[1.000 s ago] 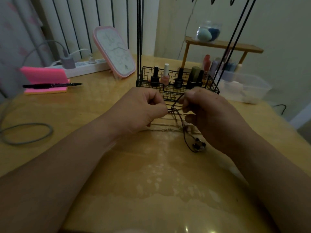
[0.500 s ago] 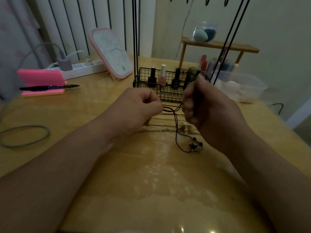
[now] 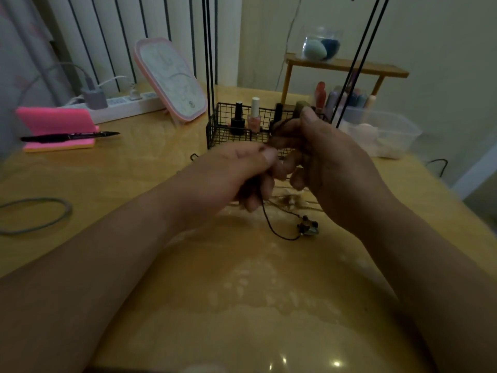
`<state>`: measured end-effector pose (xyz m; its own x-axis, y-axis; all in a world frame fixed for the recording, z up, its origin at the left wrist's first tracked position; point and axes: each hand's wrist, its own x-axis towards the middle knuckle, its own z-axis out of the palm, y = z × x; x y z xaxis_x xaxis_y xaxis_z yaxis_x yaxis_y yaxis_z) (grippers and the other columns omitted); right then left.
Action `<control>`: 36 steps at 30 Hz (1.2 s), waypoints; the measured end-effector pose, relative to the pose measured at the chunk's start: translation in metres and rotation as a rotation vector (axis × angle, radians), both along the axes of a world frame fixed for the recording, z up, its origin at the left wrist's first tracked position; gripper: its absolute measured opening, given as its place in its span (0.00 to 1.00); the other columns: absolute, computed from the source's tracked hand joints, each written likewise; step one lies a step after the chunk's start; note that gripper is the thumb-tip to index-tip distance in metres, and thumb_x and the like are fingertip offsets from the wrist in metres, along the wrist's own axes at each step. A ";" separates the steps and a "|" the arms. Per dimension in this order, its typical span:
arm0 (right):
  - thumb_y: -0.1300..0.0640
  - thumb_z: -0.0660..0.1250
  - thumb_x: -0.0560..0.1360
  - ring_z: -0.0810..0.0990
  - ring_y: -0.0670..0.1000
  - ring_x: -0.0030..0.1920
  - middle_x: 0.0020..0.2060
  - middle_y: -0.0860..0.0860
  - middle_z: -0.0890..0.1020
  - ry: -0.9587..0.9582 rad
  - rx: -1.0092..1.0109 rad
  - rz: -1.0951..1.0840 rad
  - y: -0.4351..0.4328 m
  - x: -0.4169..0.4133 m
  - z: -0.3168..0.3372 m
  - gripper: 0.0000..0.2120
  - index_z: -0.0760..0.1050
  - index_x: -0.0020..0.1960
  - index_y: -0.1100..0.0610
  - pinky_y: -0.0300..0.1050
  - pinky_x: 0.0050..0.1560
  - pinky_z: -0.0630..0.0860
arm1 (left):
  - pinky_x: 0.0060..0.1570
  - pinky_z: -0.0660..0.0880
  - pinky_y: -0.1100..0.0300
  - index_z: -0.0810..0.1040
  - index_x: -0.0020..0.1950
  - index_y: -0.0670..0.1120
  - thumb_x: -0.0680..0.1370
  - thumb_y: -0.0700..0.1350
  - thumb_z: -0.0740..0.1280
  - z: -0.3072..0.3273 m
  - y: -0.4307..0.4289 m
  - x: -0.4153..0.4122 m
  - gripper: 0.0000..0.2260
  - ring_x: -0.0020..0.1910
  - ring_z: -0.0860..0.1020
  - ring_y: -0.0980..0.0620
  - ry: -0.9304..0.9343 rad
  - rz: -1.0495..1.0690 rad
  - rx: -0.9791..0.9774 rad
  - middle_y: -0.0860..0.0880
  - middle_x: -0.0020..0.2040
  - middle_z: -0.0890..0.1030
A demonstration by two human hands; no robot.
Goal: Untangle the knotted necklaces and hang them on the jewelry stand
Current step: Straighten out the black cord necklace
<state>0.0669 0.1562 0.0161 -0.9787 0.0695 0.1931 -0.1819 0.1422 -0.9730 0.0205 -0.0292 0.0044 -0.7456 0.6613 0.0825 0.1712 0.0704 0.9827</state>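
Left edge of the table (image 3: 242,292): I see a grey cable loop (image 3: 35,215). Behind it, near the back-left corner, a pink notepad (image 3: 56,122) with a black pen (image 3: 70,136) lying across it. Along the back edge there's a white power strip (image 3: 126,105), then a pink-framed mirror (image 3: 172,79) leaning back.

Mid-back: jewelry stand (image 3: 228,135), a black wire basket base with thin rods running up out of view. Nail polish bottles (image 3: 237,119) stand upright in the basket.

Just in front of the basket, my left hand (image 3: 234,173) has its fingers curled, thumb pinching the black cord necklace (image 3: 271,224). The cord drops from under that hand to the table and loops over to its pendant (image 3: 308,227), which lies flat on the table centre. My right hand (image 3: 330,162) touches the left, fingers curled round the upper end of the same cord. Thin chains (image 3: 290,201) lie on the table below both hands, too blurred to tell if they're knotted.

Back-right: a wooden shelf (image 3: 347,67) with a clear jar (image 3: 321,45) on top and a clear plastic tub (image 3: 384,133) beside it near the right edge.
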 end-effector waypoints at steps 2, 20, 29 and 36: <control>0.37 0.55 0.85 0.80 0.49 0.41 0.53 0.47 0.84 -0.084 0.142 -0.055 0.002 0.000 -0.004 0.22 0.78 0.62 0.51 0.49 0.40 0.75 | 0.33 0.73 0.58 0.80 0.52 0.42 0.87 0.48 0.57 0.004 -0.005 -0.004 0.15 0.32 0.75 0.48 -0.096 0.003 0.143 0.43 0.39 0.80; 0.54 0.64 0.79 0.81 0.56 0.37 0.31 0.59 0.77 -0.266 0.214 0.452 0.031 0.011 0.009 0.12 0.85 0.54 0.56 0.50 0.48 0.79 | 0.38 0.71 0.60 0.83 0.59 0.43 0.87 0.49 0.55 0.003 -0.015 -0.026 0.18 0.39 0.76 0.53 -0.238 0.158 0.516 0.48 0.46 0.84; 0.50 0.65 0.78 0.75 0.50 0.30 0.37 0.57 0.77 -0.258 -0.069 0.558 0.037 0.009 0.011 0.15 0.82 0.56 0.60 0.42 0.28 0.73 | 0.39 0.75 0.61 0.83 0.66 0.42 0.85 0.52 0.60 -0.002 -0.011 -0.025 0.19 0.41 0.77 0.53 -0.144 0.098 0.400 0.45 0.53 0.82; 0.49 0.64 0.79 0.67 0.47 0.25 0.31 0.54 0.75 -0.236 -0.070 0.511 0.045 0.006 0.010 0.15 0.83 0.51 0.58 0.44 0.28 0.58 | 0.36 0.70 0.59 0.86 0.50 0.44 0.80 0.55 0.65 -0.001 -0.011 -0.024 0.17 0.37 0.74 0.53 -0.101 0.177 0.379 0.48 0.41 0.80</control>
